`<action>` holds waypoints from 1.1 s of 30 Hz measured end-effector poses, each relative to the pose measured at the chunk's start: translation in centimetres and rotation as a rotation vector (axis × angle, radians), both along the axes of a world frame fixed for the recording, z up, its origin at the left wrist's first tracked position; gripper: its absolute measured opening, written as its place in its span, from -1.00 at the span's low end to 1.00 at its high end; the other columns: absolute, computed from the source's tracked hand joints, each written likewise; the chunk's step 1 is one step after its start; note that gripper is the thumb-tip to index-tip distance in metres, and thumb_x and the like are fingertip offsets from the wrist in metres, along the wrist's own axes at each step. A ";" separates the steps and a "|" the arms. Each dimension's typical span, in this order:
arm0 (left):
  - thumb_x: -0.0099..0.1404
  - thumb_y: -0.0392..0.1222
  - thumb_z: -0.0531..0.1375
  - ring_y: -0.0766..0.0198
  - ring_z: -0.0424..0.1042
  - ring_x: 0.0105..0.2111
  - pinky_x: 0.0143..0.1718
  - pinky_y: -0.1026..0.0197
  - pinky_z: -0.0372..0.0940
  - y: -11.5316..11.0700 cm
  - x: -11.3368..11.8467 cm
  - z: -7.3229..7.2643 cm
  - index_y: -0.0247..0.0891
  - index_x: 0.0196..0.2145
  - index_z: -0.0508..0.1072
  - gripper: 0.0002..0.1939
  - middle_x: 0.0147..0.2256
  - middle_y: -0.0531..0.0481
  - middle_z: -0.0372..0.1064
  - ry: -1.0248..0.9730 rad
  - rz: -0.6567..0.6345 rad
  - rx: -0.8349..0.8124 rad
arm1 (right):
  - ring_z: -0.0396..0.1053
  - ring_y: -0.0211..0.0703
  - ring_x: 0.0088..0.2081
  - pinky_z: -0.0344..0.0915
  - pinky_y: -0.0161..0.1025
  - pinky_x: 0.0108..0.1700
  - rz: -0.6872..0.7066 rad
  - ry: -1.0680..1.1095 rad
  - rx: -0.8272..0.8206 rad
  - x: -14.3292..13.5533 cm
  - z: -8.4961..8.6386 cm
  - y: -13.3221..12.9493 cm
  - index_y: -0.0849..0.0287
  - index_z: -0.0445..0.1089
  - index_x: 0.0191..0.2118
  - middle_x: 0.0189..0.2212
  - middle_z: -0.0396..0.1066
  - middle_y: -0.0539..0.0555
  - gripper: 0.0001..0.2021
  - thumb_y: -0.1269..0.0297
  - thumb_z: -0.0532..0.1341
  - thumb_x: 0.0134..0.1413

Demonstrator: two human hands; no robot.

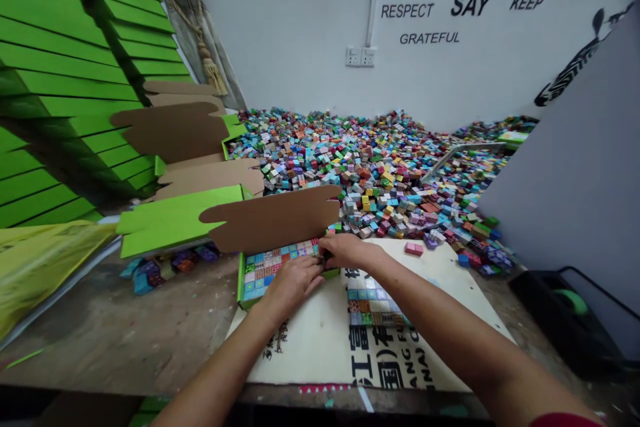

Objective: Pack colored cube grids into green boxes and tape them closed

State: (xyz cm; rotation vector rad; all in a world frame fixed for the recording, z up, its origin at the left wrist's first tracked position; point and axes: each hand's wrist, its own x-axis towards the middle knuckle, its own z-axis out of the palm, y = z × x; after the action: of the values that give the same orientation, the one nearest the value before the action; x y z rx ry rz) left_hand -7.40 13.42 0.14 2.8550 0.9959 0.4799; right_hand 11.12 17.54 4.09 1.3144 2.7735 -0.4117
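Note:
An open green box (242, 282) with its brown lid flap (275, 217) raised holds rows of small patterned blocks (270, 263). My left hand (295, 283) lies over the front right part of these blocks, palm down, its fingers stretched toward the right end. At that end, my right hand (345, 251) has its fingers bent together at the box's right corner; what they hold, if anything, is hidden. Under my right forearm, a flat grid of blocks (367, 303) rests on a cream sheet (320, 347) with black printing. One pink block (413, 249) lies farther right on the sheet.
A large heap of small wrapped blocks (350, 160) spreads to the wall. Green boxes (55, 73) are stacked at the left, near open boxes (175, 133) and a yellow packet (50, 267). A black tape dispenser (570, 320) stands at the right.

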 end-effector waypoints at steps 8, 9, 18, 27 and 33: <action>0.33 -0.19 0.08 0.18 0.39 -0.11 -0.07 0.13 0.30 0.1 -0.2 -0.4 -0.21 -0.13 0.44 -0.79 -0.15 -0.06 0.43 -0.009 0.002 0.002 | 0.39 -0.22 -0.33 0.18 -0.40 -0.43 0.049 -0.079 -0.161 -0.7 0.3 2.9 0.13 0.32 -0.11 -0.21 0.43 0.04 -0.51 0.14 0.35 -0.25; 0.33 -0.18 0.08 0.18 0.39 -0.10 -0.07 0.13 0.29 0.0 -0.2 -0.3 -0.21 -0.13 0.43 -0.79 -0.15 -0.06 0.43 -0.010 0.005 0.006 | 0.39 -0.26 -0.38 0.18 -0.42 -0.44 0.059 -0.084 -0.188 -0.6 0.4 3.1 0.12 0.32 -0.10 -0.25 0.45 0.00 -0.54 0.15 0.33 -0.20; 0.31 -0.16 0.12 0.18 0.38 -0.11 -0.04 0.17 0.26 -0.6 0.0 0.0 -0.25 -0.18 0.45 -0.81 -0.18 -0.07 0.44 0.025 0.040 -0.045 | 0.41 -0.05 -0.16 0.21 -0.28 -0.24 -0.017 -0.148 0.064 -1.9 0.0 2.1 0.16 0.36 -0.13 -0.19 0.47 0.17 -0.76 0.42 0.10 0.05; 0.31 -0.17 0.11 0.19 0.40 -0.13 -0.07 0.17 0.27 -0.8 0.0 -0.1 -0.25 -0.18 0.46 -0.81 -0.20 -0.07 0.45 0.018 0.034 -0.032 | 0.43 -0.05 -0.17 0.21 -0.27 -0.24 -0.025 -0.195 0.186 -2.2 0.3 1.4 0.08 0.35 -0.16 -0.22 0.50 0.10 -0.77 0.39 0.06 0.07; 0.31 -0.17 0.12 0.19 0.39 -0.13 -0.08 0.18 0.27 -1.0 0.1 0.0 -0.22 -0.17 0.46 -0.81 -0.18 -0.05 0.44 0.023 0.070 -0.040 | 0.44 -0.02 -0.19 0.24 -0.22 -0.22 0.007 -0.230 0.187 -2.8 1.9 1.1 0.13 0.37 -0.15 -0.23 0.50 0.17 -0.77 0.41 0.07 0.08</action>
State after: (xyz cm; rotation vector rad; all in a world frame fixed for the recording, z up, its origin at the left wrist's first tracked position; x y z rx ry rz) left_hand -7.27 12.44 0.14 2.8050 1.0995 0.4284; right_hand 8.28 18.62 5.96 1.2926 2.6734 0.0018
